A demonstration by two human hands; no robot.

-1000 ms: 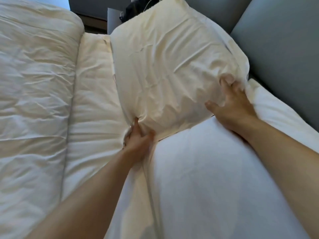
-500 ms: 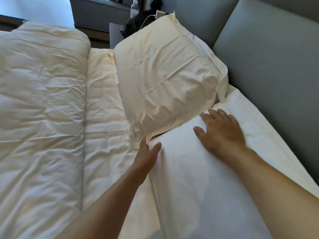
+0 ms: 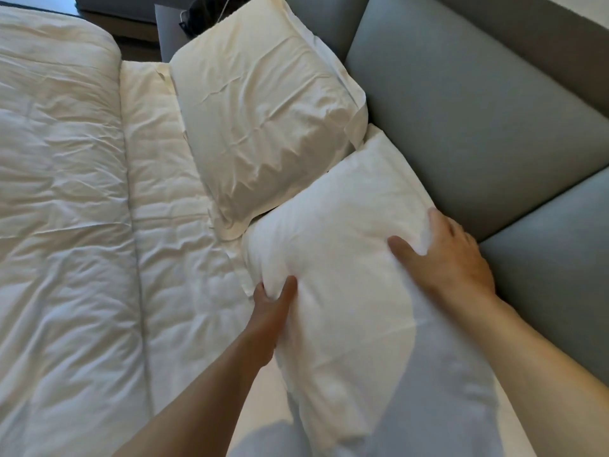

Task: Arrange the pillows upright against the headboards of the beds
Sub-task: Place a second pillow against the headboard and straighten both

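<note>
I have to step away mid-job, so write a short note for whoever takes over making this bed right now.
Left hand: gripping the near white pillow at its left edge, fabric bunched in the fingers.
Right hand: spread on the same pillow's headboard side, thumb on its face.
Cream pillow: leaning against the grey headboard, no hand on it.
Done: cream pillow looks placed.
Left: stand the white pillow upright against the headboard beside the cream one, then let go. Any other bed is out of view.
</note>
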